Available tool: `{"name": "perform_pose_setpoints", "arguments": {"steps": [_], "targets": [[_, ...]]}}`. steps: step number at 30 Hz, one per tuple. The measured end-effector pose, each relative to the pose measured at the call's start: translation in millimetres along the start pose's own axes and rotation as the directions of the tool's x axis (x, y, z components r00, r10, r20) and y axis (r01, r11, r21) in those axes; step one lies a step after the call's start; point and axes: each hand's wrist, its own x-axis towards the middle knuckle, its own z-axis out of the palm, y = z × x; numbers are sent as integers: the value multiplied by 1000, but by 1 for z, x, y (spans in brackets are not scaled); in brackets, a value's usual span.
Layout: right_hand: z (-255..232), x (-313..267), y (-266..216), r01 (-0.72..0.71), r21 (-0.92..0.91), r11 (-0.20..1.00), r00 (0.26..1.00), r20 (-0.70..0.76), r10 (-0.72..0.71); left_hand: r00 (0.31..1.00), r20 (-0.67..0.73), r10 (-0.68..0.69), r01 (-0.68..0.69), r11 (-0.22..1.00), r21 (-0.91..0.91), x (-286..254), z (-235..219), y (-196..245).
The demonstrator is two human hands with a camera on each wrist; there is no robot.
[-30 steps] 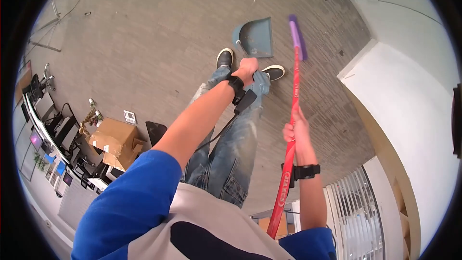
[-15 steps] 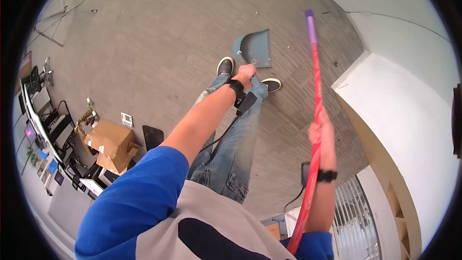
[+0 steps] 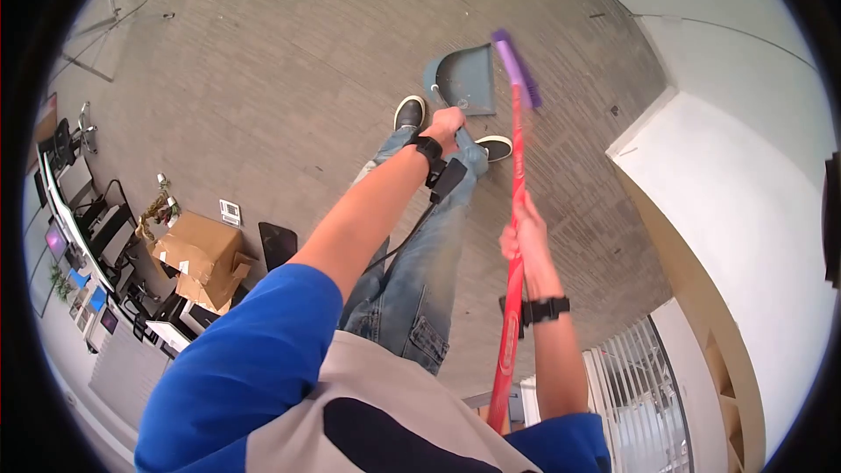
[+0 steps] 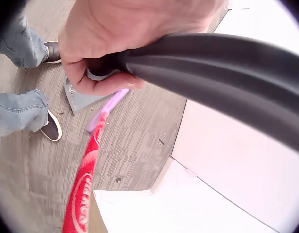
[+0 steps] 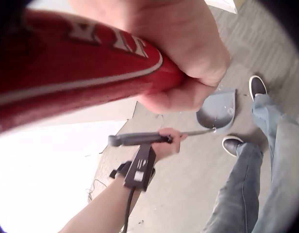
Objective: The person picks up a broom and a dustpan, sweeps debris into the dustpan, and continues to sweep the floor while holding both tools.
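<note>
My left hand [image 3: 445, 127] grips the dark handle [image 4: 212, 73] of a grey-blue dustpan [image 3: 469, 83], which lies on the floor just beyond the shoes. My right hand [image 3: 530, 241] is curled round the red pole [image 3: 511, 315] of a broom. The broom's purple head [image 3: 519, 70], slightly blurred, is at the right of the dustpan, close to its straight edge. In the right wrist view the fingers of my right hand [image 5: 183, 48] wrap the pole, and the dustpan [image 5: 218, 110] appears beyond. Small light specks show in the dustpan.
Two dark shoes [image 3: 409, 112] stand near the dustpan. A white wall [image 3: 736, 184] runs along the right, with window blinds [image 3: 635, 385] lower down. Cardboard boxes [image 3: 200, 254] and desks with chairs are at the left. Small dark bits [image 3: 614, 110] lie on the floor.
Since half a second ago, the broom head has swung left towards the dustpan and my right hand has moved left with the pole. My left hand keeps its grip, barely shifted.
</note>
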Motion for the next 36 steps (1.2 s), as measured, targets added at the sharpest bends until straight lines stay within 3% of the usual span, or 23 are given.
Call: {"name": "perform_pose_setpoints", "arguments": {"steps": [4, 5, 6, 8, 10, 12, 13, 15, 16, 17, 18, 19, 20, 21, 22, 23, 24, 25, 28, 32, 34, 35, 36], "targets": [[1, -57, 12, -39, -32, 999, 998, 54, 41, 967, -21, -252, 211, 848, -486, 6, 5, -15], [-3, -71, 10, -38, -13, 999, 998, 41, 39, 848, 155, -506, 499, 665, -557, 6, -6, 1], [-8, -79, 7, -39, 4, 999, 999, 28, 38, 851, 148, -503, 492, 668, -558, 2, -7, -2], [-16, -89, -6, 22, -22, 1000, 1000, -1, -22, 975, 8, -221, 208, 903, -376, -13, -12, 0], [-27, -86, -16, 71, -45, 996, 997, -36, -73, 914, 104, -391, 391, 786, -480, -19, -12, 14], [-37, -62, -41, 120, -77, 990, 986, -110, -128, 998, 29, -62, 63, 998, -18, -24, -13, 16], [-46, -44, -51, 115, -86, 990, 986, -107, -124, 997, 24, -69, 69, 997, -24, -20, -6, 8], [-58, 0, -66, 175, -64, 982, 980, -86, -181, 914, 95, -394, 386, 775, -501, -6, 7, -14], [-58, 21, -71, 172, -66, 983, 981, -84, -177, 913, 94, -398, 389, 773, -502, -12, 1, -10], [-59, 41, -75, 140, -49, 989, 981, -126, -145, 991, -41, -129, 118, 973, -198, -21, -11, 3], [-60, 53, -77, 111, -31, 993, 979, -166, -114, 981, -74, 181, -168, 974, 154, -25, -17, 11], [-51, 52, -72, 108, -28, 994, 980, -167, -112, 981, -71, 180, -168, 974, 155, -16, -14, 1], [-39, 54, -59, 82, -45, 996, 986, -139, -87, 977, -38, -210, 192, 942, -275, -4, -12, -8], [-22, 51, -48, 56, -68, 996, 992, -113, -64, 837, 150, -526, 494, 611, -618, 3, -7, -14], [-5, 42, -33, 46, -104, 994, 987, -150, -62, 839, 151, -522, 492, 612, -619, -1, -12, -9], [8, 33, -19, 49, -120, 992, 983, -171, -69, 967, 3, -255, 247, 933, -261, -13, -22, 2], [16, 24, -8, 19, -106, 994, 993, -114, -31, 998, -7, 70, -68, 983, 169, -22, -26, 7], [20, 13, 0, -10, -91, 996, 998, -57, 5, 983, 3, -183, 180, 961, -209, 3, 4, -42], [24, -36, 6, -55, -61, 997, 996, 65, 58, 989, 32, -144, 143, 989, 36, -14, -14, -6], [4, -84, -2, -88, -19, 996, 994, 62, 89, 996, -91, 9, -14, 998, -57, -20, -17, -15], [-8, -96, -13, 1, -36, 999, 1000, -1, -1, 878, 122, -463, 441, 683, -582, -8, -10, -28], [-14, -94, -20, 24, -44, 999, 1000, -14, -25, 823, 142, -549, 517, 622, -588, -31, -42, 34], [-16, -89, -27, 25, -47, 999, 1000, -13, -25, 823, 141, -550, 516, 621, -590, -27, -36, 23]]}}
